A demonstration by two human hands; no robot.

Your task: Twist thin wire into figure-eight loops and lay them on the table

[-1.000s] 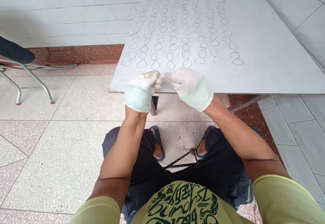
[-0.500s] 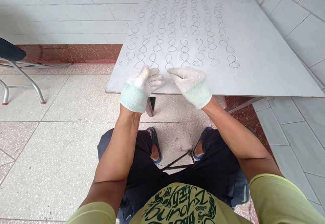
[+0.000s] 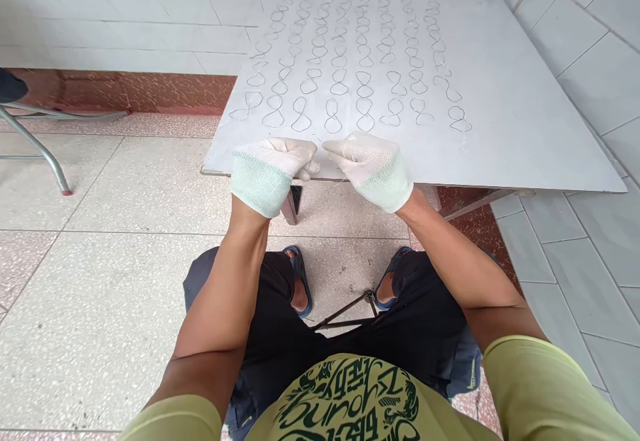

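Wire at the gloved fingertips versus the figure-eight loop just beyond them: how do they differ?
The wire shows between the left hand and right hand; the loop lies on the board. The loop shows a full figure eight; the wire's shape is partly hidden. The loop looks dark, the wire faint and pale. Both are thin.

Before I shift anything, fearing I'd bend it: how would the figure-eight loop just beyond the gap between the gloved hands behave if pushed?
The figure-eight loop looks very thin, so probably light. Its curves lie open on the white board, suggesting some springiness. Lying flat, it would likely slide rather than roll.
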